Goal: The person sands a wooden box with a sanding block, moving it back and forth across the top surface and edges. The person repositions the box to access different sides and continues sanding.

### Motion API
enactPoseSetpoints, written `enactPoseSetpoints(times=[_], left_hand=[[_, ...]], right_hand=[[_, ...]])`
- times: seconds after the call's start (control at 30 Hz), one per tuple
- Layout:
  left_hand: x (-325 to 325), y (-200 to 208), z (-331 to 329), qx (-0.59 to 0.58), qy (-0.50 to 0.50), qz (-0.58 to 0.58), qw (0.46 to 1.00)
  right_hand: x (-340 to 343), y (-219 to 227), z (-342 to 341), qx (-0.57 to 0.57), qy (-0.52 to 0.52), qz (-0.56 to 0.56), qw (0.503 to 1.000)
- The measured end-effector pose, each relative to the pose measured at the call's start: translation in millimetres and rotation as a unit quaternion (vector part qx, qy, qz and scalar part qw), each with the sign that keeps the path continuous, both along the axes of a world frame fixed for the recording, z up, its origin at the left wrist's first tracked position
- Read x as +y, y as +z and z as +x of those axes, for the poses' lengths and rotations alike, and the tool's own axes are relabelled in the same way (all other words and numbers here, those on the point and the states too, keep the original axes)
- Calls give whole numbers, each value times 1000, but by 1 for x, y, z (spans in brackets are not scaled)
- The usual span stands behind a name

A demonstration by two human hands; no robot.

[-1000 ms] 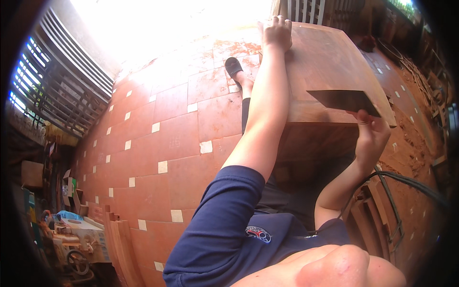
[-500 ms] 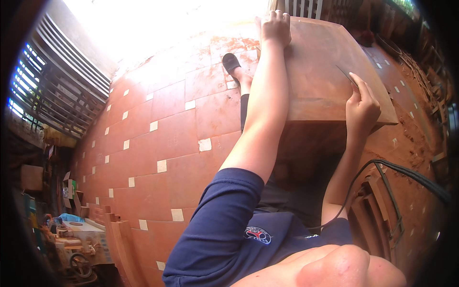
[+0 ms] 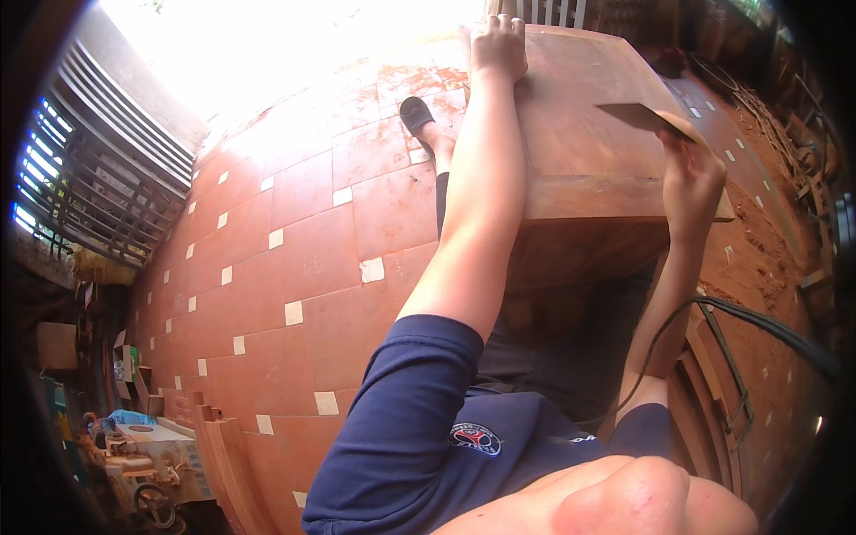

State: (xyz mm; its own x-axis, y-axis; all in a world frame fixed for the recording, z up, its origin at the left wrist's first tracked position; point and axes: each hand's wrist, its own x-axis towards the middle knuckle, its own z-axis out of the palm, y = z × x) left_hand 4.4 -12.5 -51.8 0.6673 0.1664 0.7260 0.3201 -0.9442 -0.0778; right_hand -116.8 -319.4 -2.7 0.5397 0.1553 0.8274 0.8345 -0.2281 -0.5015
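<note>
A broad reddish-brown wooden top (image 3: 588, 143) lies in front of me, with a darker wooden side below its near edge. My left hand (image 3: 497, 53) is closed at its far left edge, knuckles up; the fingertips are hidden. In my right hand (image 3: 694, 174) is a thin, stiff, dark rectangular plate (image 3: 644, 116), pinched between thumb and fingers. The plate is tilted above the right part of the top and looks apart from it. Its kind, perhaps a scraper, is not certain.
Red floor tiles (image 3: 294, 259) with small white squares spread to the left. A dusty machine with a handwheel (image 3: 154, 505) and upright wooden boards (image 3: 234, 473) stand lower left. A black cable (image 3: 758, 323) loops by my right arm. Curved wooden pieces (image 3: 704, 419) lie beneath it.
My right hand has lifted and turned, so the plate, seen edge-on before, now shows its flat face. My left hand stays at the far left edge. The whole view has shifted slightly.
</note>
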Motion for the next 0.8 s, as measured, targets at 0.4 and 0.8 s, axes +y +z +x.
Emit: enactPoseSetpoints(times=[0.4,0.8], left_hand=[[3,1,-3,-4,2,-13,1000],[6,0,-3,60,23,-25,998]], right_hand=[[21,-22,1,-23,-58,-222,973],[-41,-12,-37,110,138,14,984]])
